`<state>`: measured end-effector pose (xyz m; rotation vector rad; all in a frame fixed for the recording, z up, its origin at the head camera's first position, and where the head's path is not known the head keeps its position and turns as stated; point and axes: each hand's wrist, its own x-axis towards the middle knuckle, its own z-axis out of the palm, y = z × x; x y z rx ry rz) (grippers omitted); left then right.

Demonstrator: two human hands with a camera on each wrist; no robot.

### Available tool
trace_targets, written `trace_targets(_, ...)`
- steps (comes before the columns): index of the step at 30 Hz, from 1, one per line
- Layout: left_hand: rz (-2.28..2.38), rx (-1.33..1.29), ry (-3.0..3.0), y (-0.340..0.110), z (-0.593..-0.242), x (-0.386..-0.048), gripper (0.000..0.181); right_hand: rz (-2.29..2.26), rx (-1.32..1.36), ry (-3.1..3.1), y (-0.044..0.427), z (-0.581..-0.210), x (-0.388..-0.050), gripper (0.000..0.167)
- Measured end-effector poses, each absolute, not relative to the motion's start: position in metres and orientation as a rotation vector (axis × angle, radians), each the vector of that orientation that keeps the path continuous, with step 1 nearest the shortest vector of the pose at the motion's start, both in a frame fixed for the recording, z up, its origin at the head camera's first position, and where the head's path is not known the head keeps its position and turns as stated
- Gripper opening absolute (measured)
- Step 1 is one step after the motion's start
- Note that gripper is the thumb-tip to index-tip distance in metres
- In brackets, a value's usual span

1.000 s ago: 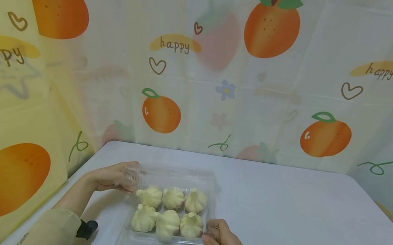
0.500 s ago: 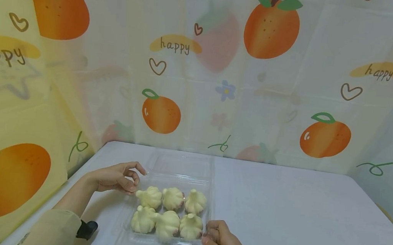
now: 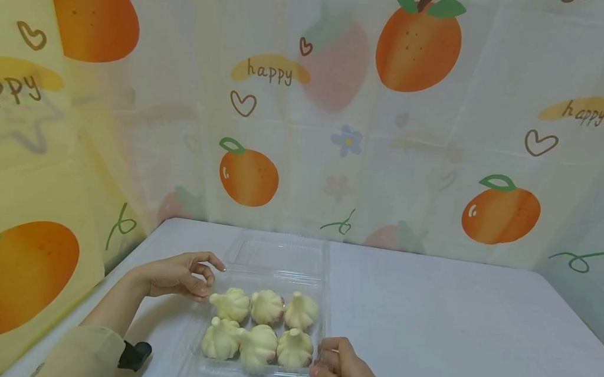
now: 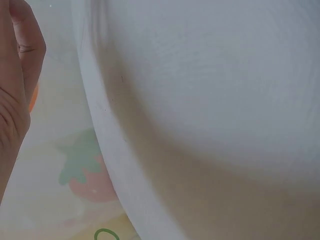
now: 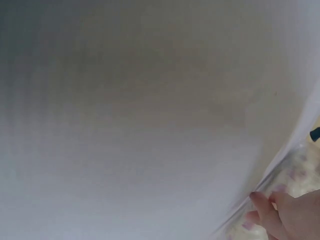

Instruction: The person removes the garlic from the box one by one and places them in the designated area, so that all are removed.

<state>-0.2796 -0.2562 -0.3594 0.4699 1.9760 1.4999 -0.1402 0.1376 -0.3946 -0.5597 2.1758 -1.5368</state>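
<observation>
A clear plastic clamshell box [image 3: 273, 280] sits on the white table, its lid [image 3: 281, 255] folded back flat behind it. Several pale garlic bulbs [image 3: 259, 344] lie inside in two rows. My left hand [image 3: 180, 273] is at the box's back left corner, fingers loosely bent, index fingertip at the rim; whether it touches is unclear. At the front right corner, my right hand [image 3: 346, 369] pinches the box's edge between thumb and fingers. The right wrist view shows that hand [image 5: 290, 215] against the box's side, while only part of the left hand [image 4: 25, 65] appears in the left wrist view.
The white-covered table [image 3: 445, 330] extends to the right of the box. Behind it hangs a curtain [image 3: 413, 132] printed with fruit, and a yellowish one [image 3: 19, 190] stands along the left. A dark strap-like piece [image 3: 134, 354] sits at the left sleeve.
The lid, partly raised one second ago near my left hand, has dropped back behind the box. My left fingers have come away from it. My right hand has stayed at its corner.
</observation>
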Motion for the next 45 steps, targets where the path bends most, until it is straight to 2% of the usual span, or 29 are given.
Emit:
trace_targets(6, 1.492, 0.458, 2.004, -0.254, -0.36, -0.278, 0.061, -1.52, -0.388, 2.284, 0.138, -0.382, -0.149, 0.068)
trace_targets(14, 1.489, 0.442, 2.022, -0.254, -0.358, -0.276, 0.064, -1.513, -0.339, 2.526, 0.137, -0.36, -0.165, 0.066)
trace_targets(28, 1.509, 0.404, 2.039, -0.254, -0.357, -0.274, 0.075, -1.568, -0.371, 2.633, 0.128, -0.335, -0.194, 0.05)
trace_targets(36, 1.527, 0.406, 2.065, -0.254, -0.356, -0.271, 0.093, -1.606, -0.437, 2.64, 0.121, -0.33, -0.208, 0.041)
trace_targets(45, 1.526, 0.451, 2.087, -0.253, -0.356, -0.27, 0.094, -1.618, -0.504, 2.623, 0.116, -0.323, -0.221, 0.036)
